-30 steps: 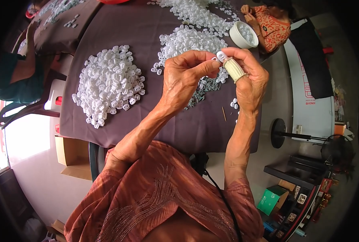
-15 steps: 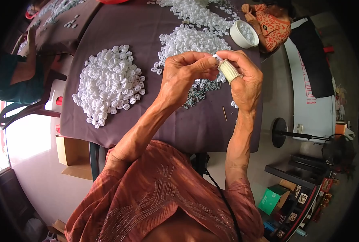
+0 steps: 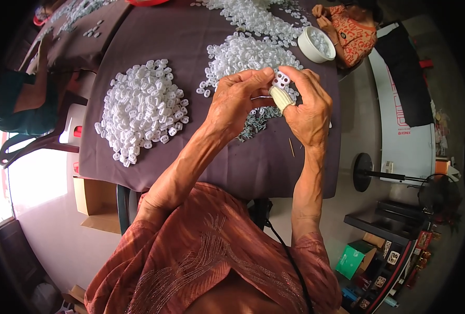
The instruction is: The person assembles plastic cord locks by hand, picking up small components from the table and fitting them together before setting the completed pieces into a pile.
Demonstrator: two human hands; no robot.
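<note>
A small white plastic piece (image 3: pixel 281 80) with several dark holes is held up between the forefinger and covered thumb of my right hand (image 3: pixel 311 107). A cream ribbed knitted finger cover (image 3: pixel 282 99) wraps that thumb. My left hand (image 3: pixel 232 97) is closed in a pinch right beside the piece's left edge; whatever its fingertips hold is hidden. Behind my hands lies a heap of similar white pieces (image 3: pixel 243 52). Below them, partly covered, is a small pile of thin grey screw-like parts (image 3: pixel 256 124).
A larger white heap (image 3: pixel 141 107) lies left on the brown tablecloth (image 3: pixel 217 167). A thin wooden stick (image 3: pixel 291 147) lies at right. Beyond are a white tub (image 3: pixel 316 44) and a co-worker in an orange patterned top (image 3: pixel 353 34). Another person (image 3: pixel 26 102) sits at left.
My right hand has tilted and shifted slightly left, so the white piece's holed face now shows. The left thumb and forefinger have drawn back slightly from it.
</note>
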